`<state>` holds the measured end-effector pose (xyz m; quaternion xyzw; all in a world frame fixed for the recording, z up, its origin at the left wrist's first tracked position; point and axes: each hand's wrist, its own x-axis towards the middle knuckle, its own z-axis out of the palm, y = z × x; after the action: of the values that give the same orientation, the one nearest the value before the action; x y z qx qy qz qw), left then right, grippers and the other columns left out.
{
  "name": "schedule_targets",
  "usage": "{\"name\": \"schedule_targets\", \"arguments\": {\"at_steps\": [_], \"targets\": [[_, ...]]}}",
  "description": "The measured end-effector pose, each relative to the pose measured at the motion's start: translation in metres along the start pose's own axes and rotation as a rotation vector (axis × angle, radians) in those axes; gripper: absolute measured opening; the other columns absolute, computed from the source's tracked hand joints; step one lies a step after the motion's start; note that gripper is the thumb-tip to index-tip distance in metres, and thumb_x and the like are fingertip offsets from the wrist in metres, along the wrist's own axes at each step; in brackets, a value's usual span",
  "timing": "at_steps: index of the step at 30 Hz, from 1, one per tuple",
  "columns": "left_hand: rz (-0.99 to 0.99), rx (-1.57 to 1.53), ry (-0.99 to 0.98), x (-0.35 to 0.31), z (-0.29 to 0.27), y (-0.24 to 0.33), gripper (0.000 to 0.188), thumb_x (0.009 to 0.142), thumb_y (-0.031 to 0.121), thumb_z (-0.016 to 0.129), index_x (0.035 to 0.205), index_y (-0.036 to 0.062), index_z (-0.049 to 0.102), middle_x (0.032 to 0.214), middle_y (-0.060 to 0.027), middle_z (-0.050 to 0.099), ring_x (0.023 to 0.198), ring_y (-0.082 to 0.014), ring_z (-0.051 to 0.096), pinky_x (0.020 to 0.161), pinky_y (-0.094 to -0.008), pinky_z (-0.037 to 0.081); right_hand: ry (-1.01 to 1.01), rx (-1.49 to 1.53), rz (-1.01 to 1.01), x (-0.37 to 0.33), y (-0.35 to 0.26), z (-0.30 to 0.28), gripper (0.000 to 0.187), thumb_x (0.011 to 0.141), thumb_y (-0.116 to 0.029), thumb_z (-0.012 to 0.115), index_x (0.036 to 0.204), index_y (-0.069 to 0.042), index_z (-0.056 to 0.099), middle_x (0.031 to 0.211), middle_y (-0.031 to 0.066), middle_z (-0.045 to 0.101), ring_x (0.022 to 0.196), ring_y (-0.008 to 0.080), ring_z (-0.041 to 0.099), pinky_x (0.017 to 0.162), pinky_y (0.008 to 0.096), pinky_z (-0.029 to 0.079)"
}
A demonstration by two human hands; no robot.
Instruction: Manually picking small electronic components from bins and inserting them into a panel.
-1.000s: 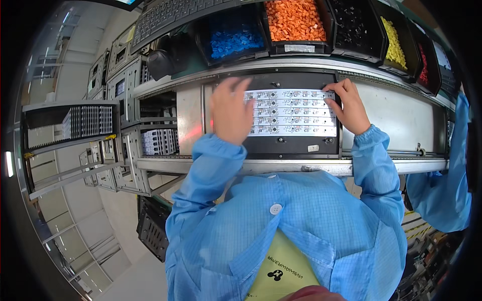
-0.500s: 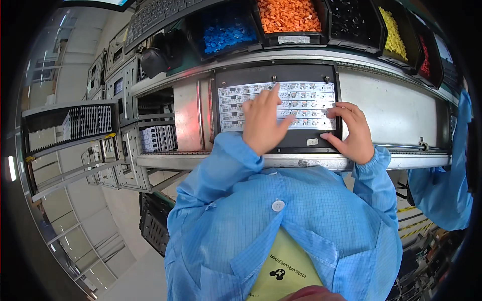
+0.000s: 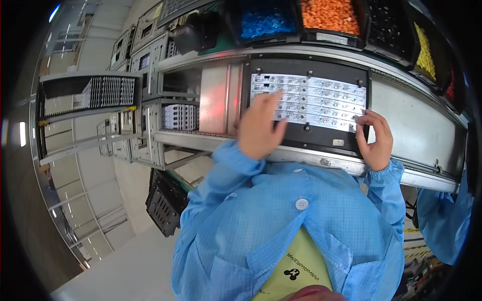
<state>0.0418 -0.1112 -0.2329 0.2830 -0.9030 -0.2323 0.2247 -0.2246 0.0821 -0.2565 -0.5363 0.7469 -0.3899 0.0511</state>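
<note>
A white printed circuit board panel (image 3: 321,103), made of several parallel strips, lies in a black fixture tray (image 3: 319,137) on the metal conveyor rails. My left hand (image 3: 258,128) is over the panel's left end, fingers stretched out and thumb apart, covering part of the strips. Whether its fingertips touch the boards is hard to tell. At the tray's right edge is my right hand (image 3: 376,140), fingers curved and thumb spread, fingertips by the panel's right end. I see nothing held in either hand. Small knobs show along the tray's top, and another knob (image 3: 307,127) below the strips.
Beyond the rail (image 3: 321,52) stand black bins of small blue parts (image 3: 266,24), orange parts (image 3: 331,16), black parts and yellow parts (image 3: 424,52). A black handheld device (image 3: 190,37) sits left of them. A board rack (image 3: 88,118) stands far left; another person's blue sleeve (image 3: 444,220) shows at right.
The view has shifted, so the tray appears farther right. My left hand has moved left across the panel, uncovering its middle and the lower knob. My right hand stays by the tray's right edge.
</note>
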Motion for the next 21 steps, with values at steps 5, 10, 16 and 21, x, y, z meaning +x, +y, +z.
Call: {"name": "schedule_targets", "arguments": {"at_steps": [5,10,16,21], "targets": [[-0.207,0.104,-0.034,-0.04,-0.007,-0.031,0.058,0.091,0.0,0.068,0.147,0.0069,0.055,0.126,-0.0187,0.059,0.103,-0.0378,0.065,0.086,-0.0422,0.055,0.116,0.073,0.041,0.006,0.007,0.015,0.014,0.085,0.001,0.077,0.098,-0.001,0.072,0.1,0.0148,0.073,0.087,0.0301,0.073,0.078,0.0364,0.058],[-0.146,0.186,0.046,-0.034,0.0,-0.034,0.043,0.097,-0.003,0.055,0.139,0.0067,0.06,0.112,-0.0166,0.063,0.099,-0.0353,0.065,0.083,-0.0433,0.054,0.079,0.248,0.149,0.015,0.018,0.0,0.027,0.09,-0.006,0.076,0.116,-0.001,0.069,0.1,0.0102,0.075,0.087,0.0224,0.072,0.079,0.0325,0.056],[-0.176,0.122,-0.034,-0.02,-0.004,-0.039,0.048,0.091,0.0,0.061,0.139,0.0076,0.06,0.113,-0.0158,0.062,0.098,-0.0372,0.067,0.077,-0.0448,0.055,0.408,-0.196,0.067,0.106,0.102,-0.081,0.014,0.096,-0.007,0.069,0.11,-0.008,0.074,0.102,0.0125,0.075,0.085,0.0281,0.073,0.074,0.0372,0.058],[-0.156,0.18,0.037,-0.02,0.005,-0.042,0.046,0.092,0.006,0.072,0.136,0.0072,0.061,0.107,-0.0101,0.063,0.074,-0.0244,0.062,0.061,-0.034,0.05,0.044,-0.663,0.374,0.193,0.157,-0.099,0.026,0.093,-0.026,0.073,0.115,-0.011,0.075,0.109,0.014,0.076,0.101,0.0353,0.073,0.087,0.0465,0.058]]}}
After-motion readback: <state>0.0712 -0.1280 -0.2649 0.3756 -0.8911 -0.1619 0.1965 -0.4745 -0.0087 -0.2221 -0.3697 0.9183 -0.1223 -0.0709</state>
